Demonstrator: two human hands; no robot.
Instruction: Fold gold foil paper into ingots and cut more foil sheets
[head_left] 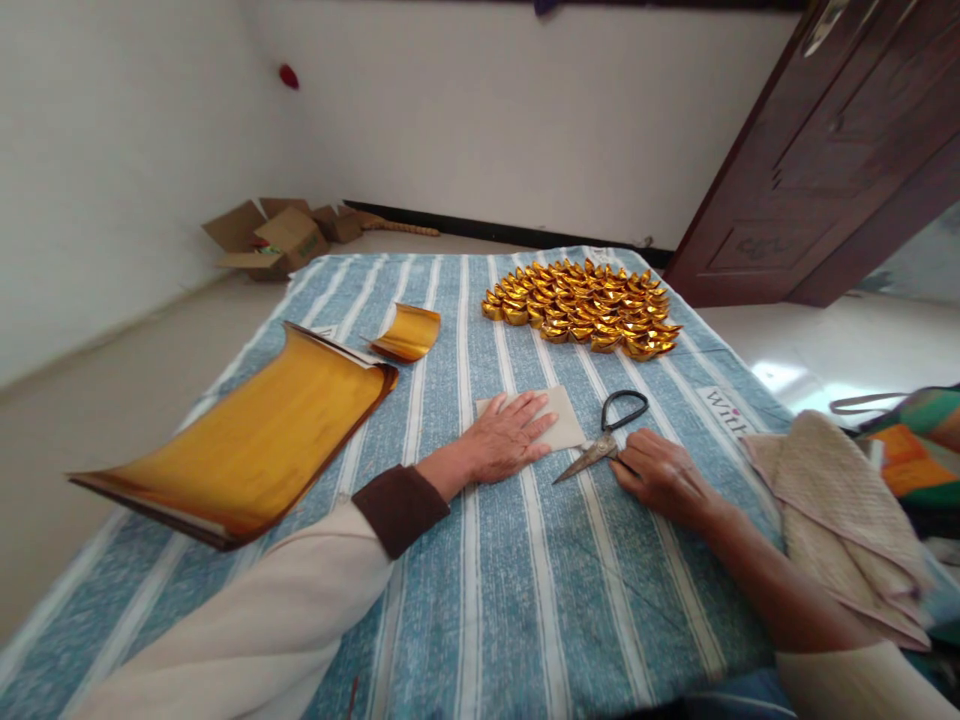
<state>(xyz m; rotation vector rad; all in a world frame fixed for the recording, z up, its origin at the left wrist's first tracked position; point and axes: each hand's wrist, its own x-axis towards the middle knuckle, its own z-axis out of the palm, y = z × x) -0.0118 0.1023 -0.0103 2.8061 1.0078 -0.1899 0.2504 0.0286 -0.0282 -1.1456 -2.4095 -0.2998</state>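
The scissors (598, 452) lie on the striped cloth (457, 610), just to the right of the pale sheet (564, 422) and near its closest right corner. Their long axis runs diagonally: the visible black loop handle (625, 410) is at the far right end, and the blade tip points toward the near left. Whether the blades are fully closed, or touch the corner of the sheet, cannot be told from this view. The sheet lies flat, pale face up; its far edge runs nearly left to right, and its right edge slants toward the scissors. The left hand (506, 437) is placed palm down across the left part of the sheet, fingers extended and spread apart, pointing right and away from the person; it presses on the sheet without clamping it. The left forearm enters from the lower left in a cream sleeve (300, 600) with a dark cuff (401, 508). The right hand (664, 475) is closed on the scissors beside the pivot, fingers curled together over the second handle, which they hide. The bare right forearm extends to the lower right, so the two arms converge at the sheet. Left of the hands lies a large stack of gold sheets (247, 445), its long axis running from far right to near left. A small curled gold stack (409, 333) lies just beyond it. Folded gold pieces (585, 308) stand in close rows beyond the scissors.
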